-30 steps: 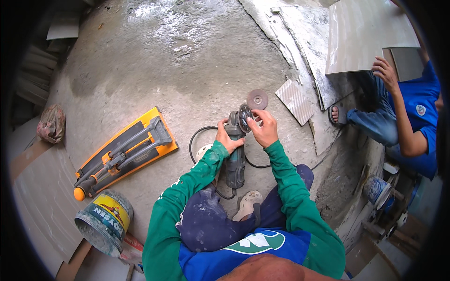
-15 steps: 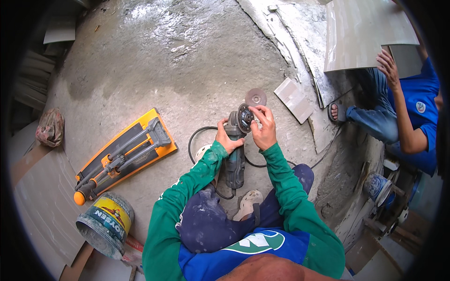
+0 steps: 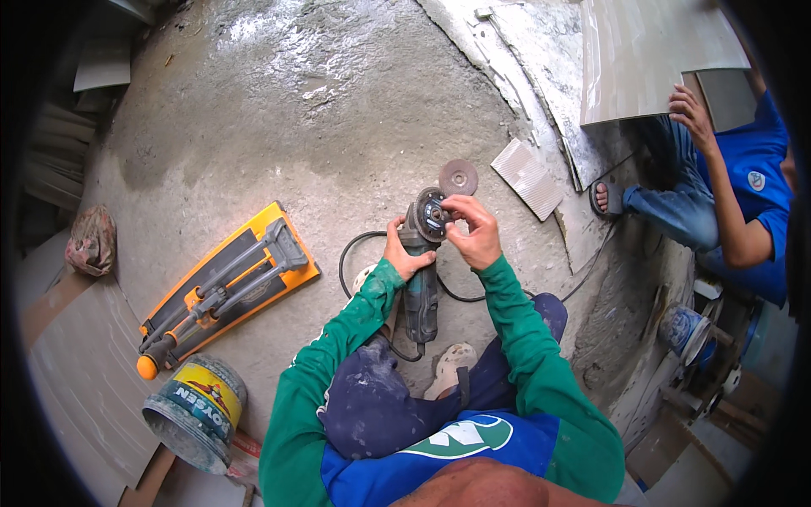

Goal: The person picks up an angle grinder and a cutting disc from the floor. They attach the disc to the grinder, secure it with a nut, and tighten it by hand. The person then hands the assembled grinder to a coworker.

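Observation:
A grey angle grinder (image 3: 420, 291) stands upright in the picture between my knees, its head pointing away from me. My left hand (image 3: 407, 252) wraps round it just below the head, thumb across the front. On the head lies a dark cutting disc (image 3: 431, 213), its face turned up toward me. The fingers of my right hand (image 3: 476, 232) pinch at the disc's right side near its centre; whether they grip its rim or the centre nut is hard to see. Just beyond the head, a brown abrasive disc (image 3: 459, 177) rests on the concrete floor.
At left lie an orange-and-black tile cutter (image 3: 228, 287), a paint bucket (image 3: 196, 410) and large tiles (image 3: 89, 372). A ribbed tile piece (image 3: 527, 179) lies right of the discs. The grinder's cord (image 3: 345, 258) loops around it. At right, a co-worker (image 3: 733, 203) holds a big tile (image 3: 655, 59).
The cutting disc, tilted up edge-on half a second ago, now lies flatter on the grinder head. My right hand has shifted slightly with it, while my left keeps its grip.

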A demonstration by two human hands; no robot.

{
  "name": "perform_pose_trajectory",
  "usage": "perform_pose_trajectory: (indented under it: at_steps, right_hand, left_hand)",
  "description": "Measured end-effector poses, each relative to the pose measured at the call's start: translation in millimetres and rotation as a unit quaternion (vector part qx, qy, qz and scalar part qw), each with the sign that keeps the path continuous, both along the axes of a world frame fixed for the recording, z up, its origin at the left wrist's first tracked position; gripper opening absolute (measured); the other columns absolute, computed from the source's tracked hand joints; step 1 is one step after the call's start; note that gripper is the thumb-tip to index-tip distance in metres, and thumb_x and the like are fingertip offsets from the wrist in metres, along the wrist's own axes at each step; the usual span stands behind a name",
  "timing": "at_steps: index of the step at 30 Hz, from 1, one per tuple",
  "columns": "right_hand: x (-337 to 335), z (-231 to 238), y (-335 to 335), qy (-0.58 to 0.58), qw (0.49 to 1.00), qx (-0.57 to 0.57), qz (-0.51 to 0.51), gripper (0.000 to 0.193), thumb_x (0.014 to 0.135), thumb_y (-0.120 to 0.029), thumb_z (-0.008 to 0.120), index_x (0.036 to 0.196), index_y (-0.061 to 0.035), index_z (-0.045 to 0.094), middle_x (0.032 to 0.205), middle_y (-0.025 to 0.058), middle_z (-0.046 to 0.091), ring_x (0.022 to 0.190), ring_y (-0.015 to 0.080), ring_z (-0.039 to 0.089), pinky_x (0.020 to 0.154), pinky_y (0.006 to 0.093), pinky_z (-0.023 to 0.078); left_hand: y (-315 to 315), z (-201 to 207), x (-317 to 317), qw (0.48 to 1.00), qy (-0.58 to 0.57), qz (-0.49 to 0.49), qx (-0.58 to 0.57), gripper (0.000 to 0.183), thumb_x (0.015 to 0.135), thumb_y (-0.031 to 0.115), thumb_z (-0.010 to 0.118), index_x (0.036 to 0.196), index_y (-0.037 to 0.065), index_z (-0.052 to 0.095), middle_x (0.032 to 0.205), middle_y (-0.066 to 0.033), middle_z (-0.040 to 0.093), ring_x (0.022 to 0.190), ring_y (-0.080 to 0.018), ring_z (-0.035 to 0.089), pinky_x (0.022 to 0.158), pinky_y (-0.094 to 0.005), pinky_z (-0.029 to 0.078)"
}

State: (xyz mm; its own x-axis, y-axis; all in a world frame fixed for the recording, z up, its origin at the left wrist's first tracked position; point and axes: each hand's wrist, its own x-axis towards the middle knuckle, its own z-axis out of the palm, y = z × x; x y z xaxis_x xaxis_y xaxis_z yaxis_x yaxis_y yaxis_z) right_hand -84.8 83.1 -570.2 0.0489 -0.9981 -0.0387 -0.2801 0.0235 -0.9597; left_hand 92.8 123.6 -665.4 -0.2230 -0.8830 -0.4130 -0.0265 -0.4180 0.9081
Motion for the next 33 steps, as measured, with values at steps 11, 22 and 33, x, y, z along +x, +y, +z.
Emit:
perform_pose_trajectory:
  at_steps: [11, 22, 33]
  right_hand:
    - [-8, -38, 20, -0.114, 0.94, 0.302, -0.108, 0.021, 0.09, -0.022, 0.067, 0.089, -0.0012, 0.065, 0.074, 0.0006, 0.062, 0.065, 0.0073, 0.055, 0.054, 0.021, 0.042]
    - [-100, -98, 52, -0.157, 0.898, 0.204, -0.358, 0.018, 0.094, -0.02, 0.062, 0.088, -0.0026, 0.063, 0.075, 0.0009, 0.061, 0.059, 0.0071, 0.051, 0.049, 0.0215, 0.04]
    - [-157, -180, 69, 0.296, 0.849, 0.244, -0.363, 0.021, 0.081, -0.018, 0.072, 0.092, -0.0022, 0.065, 0.074, 0.0093, 0.065, 0.066, 0.0245, 0.063, 0.06, 0.0363, 0.05]
  left_hand:
    - [5, -17, 5, 0.989, 0.144, 0.01, 0.017, 0.103, 0.059, 0.026, 0.087, 0.136, -0.001, 0.024, 0.124, -0.016, 0.049, 0.114, -0.0236, 0.05, 0.101, -0.0362, 0.038]
    - [12, -35, 11, 0.987, 0.142, 0.028, 0.067, 0.104, 0.059, 0.026, 0.087, 0.137, 0.0, 0.024, 0.122, -0.0161, 0.051, 0.11, -0.0246, 0.054, 0.097, -0.0371, 0.043]
    - [9, -41, 10, 0.99, 0.135, 0.02, 0.045, 0.104, 0.059, 0.024, 0.087, 0.137, 0.0, 0.023, 0.122, -0.0157, 0.05, 0.108, -0.0246, 0.055, 0.095, -0.0369, 0.045]
